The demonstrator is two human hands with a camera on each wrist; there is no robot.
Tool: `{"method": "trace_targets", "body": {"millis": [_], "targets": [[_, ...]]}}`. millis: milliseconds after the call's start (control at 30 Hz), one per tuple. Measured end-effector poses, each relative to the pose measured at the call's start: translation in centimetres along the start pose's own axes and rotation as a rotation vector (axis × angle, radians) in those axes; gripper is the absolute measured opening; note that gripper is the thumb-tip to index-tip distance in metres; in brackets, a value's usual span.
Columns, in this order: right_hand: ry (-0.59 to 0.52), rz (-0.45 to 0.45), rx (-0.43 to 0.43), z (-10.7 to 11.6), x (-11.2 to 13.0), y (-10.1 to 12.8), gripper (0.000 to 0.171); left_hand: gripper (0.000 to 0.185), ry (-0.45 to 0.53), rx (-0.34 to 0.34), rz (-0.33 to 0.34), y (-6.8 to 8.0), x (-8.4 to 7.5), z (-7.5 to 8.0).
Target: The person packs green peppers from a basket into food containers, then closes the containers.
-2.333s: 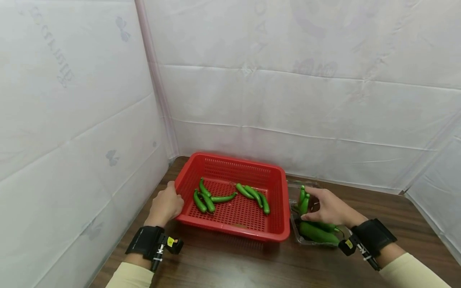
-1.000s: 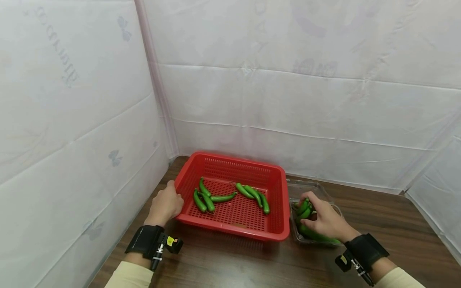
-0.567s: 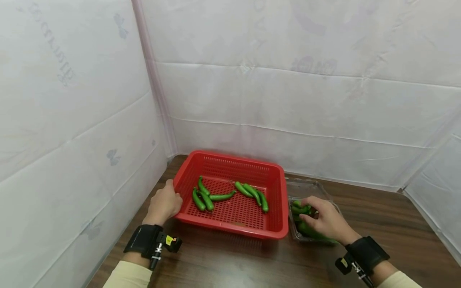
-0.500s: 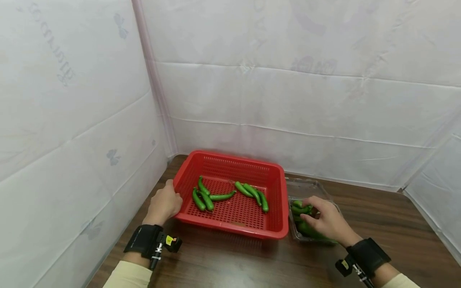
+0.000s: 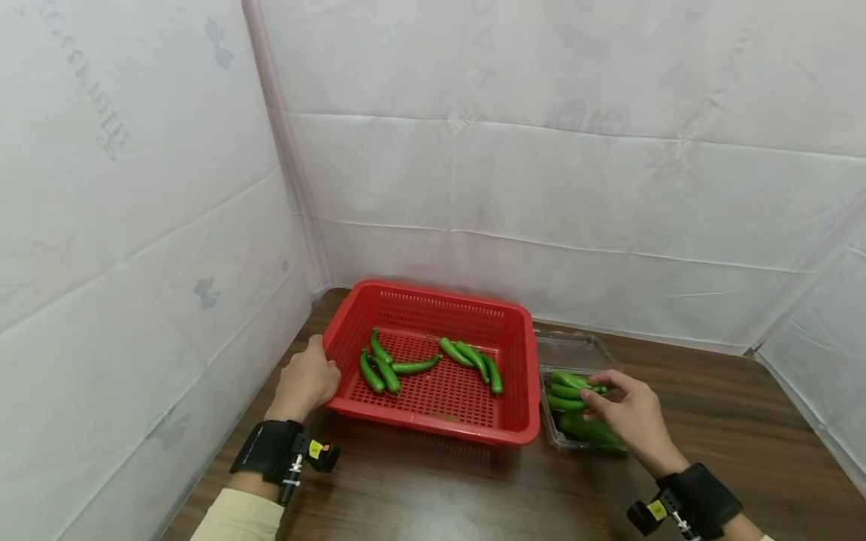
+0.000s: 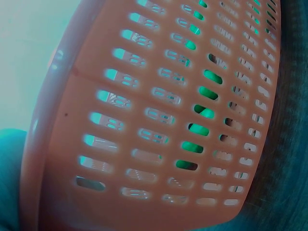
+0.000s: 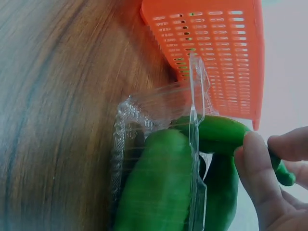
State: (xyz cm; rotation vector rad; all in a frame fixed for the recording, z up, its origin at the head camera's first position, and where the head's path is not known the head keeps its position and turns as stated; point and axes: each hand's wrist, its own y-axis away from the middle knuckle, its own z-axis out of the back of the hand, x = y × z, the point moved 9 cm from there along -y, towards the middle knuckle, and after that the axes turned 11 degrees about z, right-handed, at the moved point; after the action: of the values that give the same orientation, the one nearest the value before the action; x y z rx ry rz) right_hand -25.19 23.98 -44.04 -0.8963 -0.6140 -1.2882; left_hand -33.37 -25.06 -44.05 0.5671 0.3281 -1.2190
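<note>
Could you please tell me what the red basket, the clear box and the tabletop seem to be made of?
Red rectangular slotted basket: probably moulded plastic, semi-gloss; highlights along its rim.
Clear ridged box: likely thin, glossy plastic; see-through with glints.
Brown flat tabletop: wood or wood-look laminate, satin; streaked grain, soft reflections.

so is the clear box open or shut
Open: the lid is folded back behind the box, leaving the peppers uncovered.

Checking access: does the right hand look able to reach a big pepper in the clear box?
Likely yes: the lid lies open and a big pepper sits near, though the right hand pinches at least one smaller pepper.
</note>
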Motion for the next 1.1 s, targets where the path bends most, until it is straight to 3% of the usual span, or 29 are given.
{"method": "trace_targets", "body": {"millis": [167, 300, 567, 767, 900, 1100], "targets": [[0.209, 0.065, -0.059, 0.5, 0.6, 0.7, 0.025, 0.055, -0.001, -0.004, -0.004, 0.0, 0.0, 0.0], [0.366, 0.173, -0.116, 0.5, 1.2, 1.4, 0.015, 0.054, 0.002, -0.005, -0.007, 0.0, 0.0, 0.0], [0.612, 0.403, -0.246, 0.6, 2.8, 2.5, 0.014, 0.054, 0.008, -0.004, -0.011, 0.0, 0.0, 0.1], [0.650, 0.424, -0.221, 0.5, 2.8, 2.7, 0.013, 0.054, 0.010, -0.004, -0.016, 0.0, -0.1, 0.0], [0.601, 0.439, -0.226, 1.0, 2.3, 2.5, 0.015, 0.054, 0.012, -0.003, -0.021, 0.0, -0.1, -0.1], [0.565, 0.551, -0.259, 1.7, -2.7, 1.4, 0.013, 0.056, 0.009, 0.002, -0.016, -0.1, -0.1, 0.0]]}}
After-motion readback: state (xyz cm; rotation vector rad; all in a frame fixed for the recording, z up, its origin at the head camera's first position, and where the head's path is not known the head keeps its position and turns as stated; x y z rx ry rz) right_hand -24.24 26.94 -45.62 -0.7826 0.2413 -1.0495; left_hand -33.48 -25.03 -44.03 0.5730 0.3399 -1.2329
